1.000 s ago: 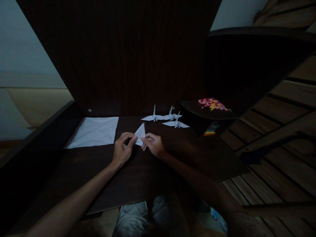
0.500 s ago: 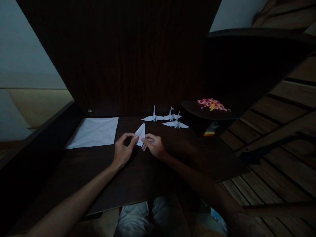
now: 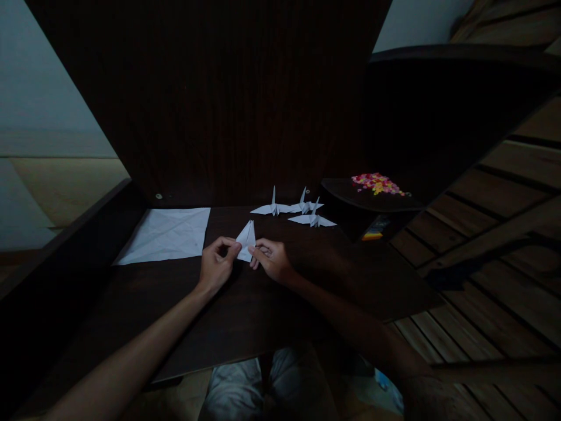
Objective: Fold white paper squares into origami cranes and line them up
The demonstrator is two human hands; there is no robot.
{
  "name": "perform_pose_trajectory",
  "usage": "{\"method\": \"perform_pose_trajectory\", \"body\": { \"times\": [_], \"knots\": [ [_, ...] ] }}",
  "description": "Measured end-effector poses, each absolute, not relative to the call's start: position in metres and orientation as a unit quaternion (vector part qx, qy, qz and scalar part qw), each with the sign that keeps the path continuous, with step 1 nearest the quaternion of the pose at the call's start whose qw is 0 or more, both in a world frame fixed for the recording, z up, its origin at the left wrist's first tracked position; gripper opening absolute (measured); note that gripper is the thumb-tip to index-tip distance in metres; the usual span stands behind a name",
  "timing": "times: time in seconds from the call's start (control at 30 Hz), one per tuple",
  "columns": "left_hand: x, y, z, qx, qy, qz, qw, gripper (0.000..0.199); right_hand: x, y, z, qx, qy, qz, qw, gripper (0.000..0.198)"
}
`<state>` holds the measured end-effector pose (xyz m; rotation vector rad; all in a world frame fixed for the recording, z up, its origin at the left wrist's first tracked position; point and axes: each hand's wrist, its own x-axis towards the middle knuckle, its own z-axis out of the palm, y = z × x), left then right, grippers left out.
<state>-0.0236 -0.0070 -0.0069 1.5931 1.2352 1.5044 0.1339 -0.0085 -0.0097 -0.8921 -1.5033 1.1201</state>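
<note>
Across the dark bench [image 3: 263,316], three paper cranes [image 3: 315,220] stand near the back panel [image 3: 219,117] and a creased sheet [image 3: 166,234] lies at left. Closer to the person, the left hand [image 3: 218,261] and right hand [image 3: 273,260] grasp a folded paper [image 3: 246,238], fingers pinching opposite sides.

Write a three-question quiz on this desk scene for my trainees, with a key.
1. True or false: the left hand and the right hand both hold the folded paper.
2. How many paper cranes stand on the desk?
3. Which lies to the left of the folded paper: A) the pink-and-yellow pile, B) the flat white sheet, C) the curved shelf?

Key: 1. True. 2. Three. 3. B.
</note>
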Motion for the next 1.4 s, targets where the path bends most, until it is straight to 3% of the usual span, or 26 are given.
{"method": "perform_pose_trajectory", "body": {
  "times": [0.97,1.27,1.4],
  "knots": [
    [-0.024,-0.006,-0.005,0.663,0.434,0.557,0.248,0.014,0.136,-0.004,-0.015,-0.386,-0.617,0.448,0.520,0.023],
    [-0.025,-0.006,-0.003,0.663,0.436,0.551,0.258,0.015,0.136,-0.002,-0.016,-0.384,-0.604,0.464,0.521,0.025],
    [-0.024,-0.005,-0.002,0.632,0.447,0.552,0.310,0.017,0.137,-0.001,-0.015,-0.386,-0.596,0.469,0.525,0.029]
  ]
}}
